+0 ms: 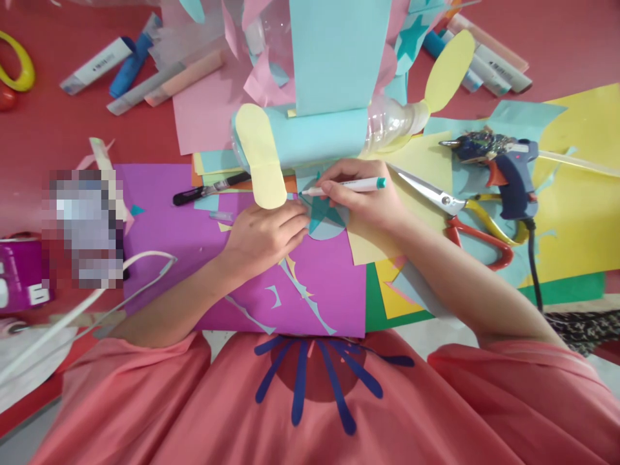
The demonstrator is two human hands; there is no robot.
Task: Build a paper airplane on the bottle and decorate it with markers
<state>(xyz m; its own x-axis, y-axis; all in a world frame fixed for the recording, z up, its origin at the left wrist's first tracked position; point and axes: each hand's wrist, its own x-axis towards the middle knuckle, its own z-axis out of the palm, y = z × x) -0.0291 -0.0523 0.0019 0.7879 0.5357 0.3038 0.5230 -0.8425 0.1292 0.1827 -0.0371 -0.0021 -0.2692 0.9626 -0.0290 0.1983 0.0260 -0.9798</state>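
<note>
In the middle of the frame, our right hand (361,194) grasps a white marker (346,187), its tip at a green star (323,216) on a light blue paper piece (333,231). Our left hand (271,232) lies palm down just left of it, fingertips on the paper piece's edge; we cannot tell whether it grips anything. Beneath that hand spreads purple paper (165,258), with a black pen (208,188) left of centre. Above our hands lies a plastic bottle (390,123) wrapped in light blue paper (320,135). Right of centre we see open scissors (448,203), and beyond them a blue glue gun (518,171).
</note>
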